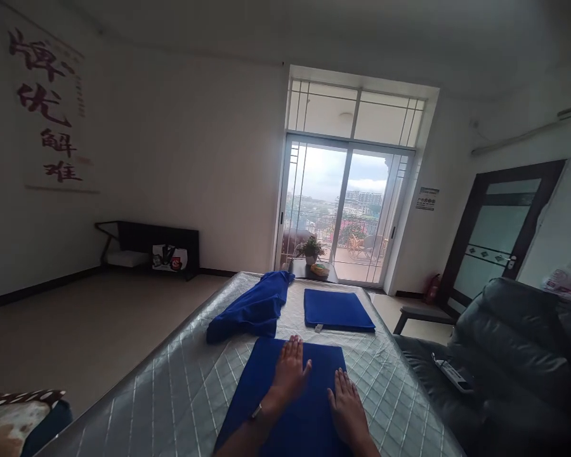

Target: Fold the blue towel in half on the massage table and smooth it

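A blue cloth (314, 406) lies folded and flat on the table's silver quilted cover (185, 374), right in front of me. My left hand (290, 368) rests on its upper part, fingers stretched out and thumb apart. Along the cloth's right edge lies my right hand (347, 403), palm down with straight fingers. Beyond them sits a second, neatly folded blue cloth (337, 310) with a small white tag at its near edge. A crumpled blue cloth (252, 308) lies loosely to its left. Neither hand grips anything.
A black leather armchair (514, 355) stands close on the right, with a pale flat object (452, 373) on its seat. Past the table's far end, a small table (333, 274) bears a potted plant (311, 249). A black bench (137, 238) is against the left wall.
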Tool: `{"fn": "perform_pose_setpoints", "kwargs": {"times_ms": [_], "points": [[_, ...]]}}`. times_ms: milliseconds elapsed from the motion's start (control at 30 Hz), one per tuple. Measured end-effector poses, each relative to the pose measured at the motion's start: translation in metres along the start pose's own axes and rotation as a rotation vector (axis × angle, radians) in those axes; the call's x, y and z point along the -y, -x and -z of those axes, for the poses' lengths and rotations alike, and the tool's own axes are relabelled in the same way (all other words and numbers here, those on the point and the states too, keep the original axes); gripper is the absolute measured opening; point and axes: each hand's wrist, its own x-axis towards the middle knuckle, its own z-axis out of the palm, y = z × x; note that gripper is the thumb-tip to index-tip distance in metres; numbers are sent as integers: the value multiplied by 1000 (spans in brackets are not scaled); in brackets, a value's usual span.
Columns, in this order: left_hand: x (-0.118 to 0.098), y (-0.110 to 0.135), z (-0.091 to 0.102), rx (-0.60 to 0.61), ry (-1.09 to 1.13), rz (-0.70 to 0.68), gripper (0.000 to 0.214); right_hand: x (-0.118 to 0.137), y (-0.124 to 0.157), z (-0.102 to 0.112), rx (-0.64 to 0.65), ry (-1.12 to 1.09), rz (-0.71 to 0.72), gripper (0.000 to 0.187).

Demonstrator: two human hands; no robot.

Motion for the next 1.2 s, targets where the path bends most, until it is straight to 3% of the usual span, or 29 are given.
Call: {"fn": "perform_pose_setpoints", "kwargs": {"times_ms": [67, 133, 233, 367, 500, 600, 733, 900, 1033, 1133, 1200], "points": [[-44, 6, -11, 62, 97, -149, 65, 0, 1, 2, 6, 19, 21, 63], [-71, 14, -20, 153, 157, -204, 65, 0, 1, 3, 1, 37, 50, 63], [-74, 26, -23, 235, 183, -169, 68, -1, 2, 2, -10, 33, 41, 64], [-36, 42, -2, 290, 151, -95, 73, 0, 2, 2, -21, -20, 11, 65], [26, 70, 29, 319, 57, 54, 77, 2, 4, 4, -30, -35, 5, 65], [70, 98, 41, 323, -1, 151, 82, 1, 2, 3, -33, -35, 11, 65], [95, 126, 49, 323, -14, 153, 82, 3, 3, 8, -34, -27, 13, 65], [88, 132, 64, 346, -63, 135, 85, 9, 34, 18, -51, -4, 39, 63], [75, 126, 67, 331, -111, 163, 85, 7, 73, 10, -11, -24, 45, 64], [44, 115, 62, 330, -48, 102, 82, 3, 91, 2, 22, -37, 48, 66], [12, 105, 56, 329, 28, -30, 79, 0, 94, 0, 32, -43, 55, 66]]}}
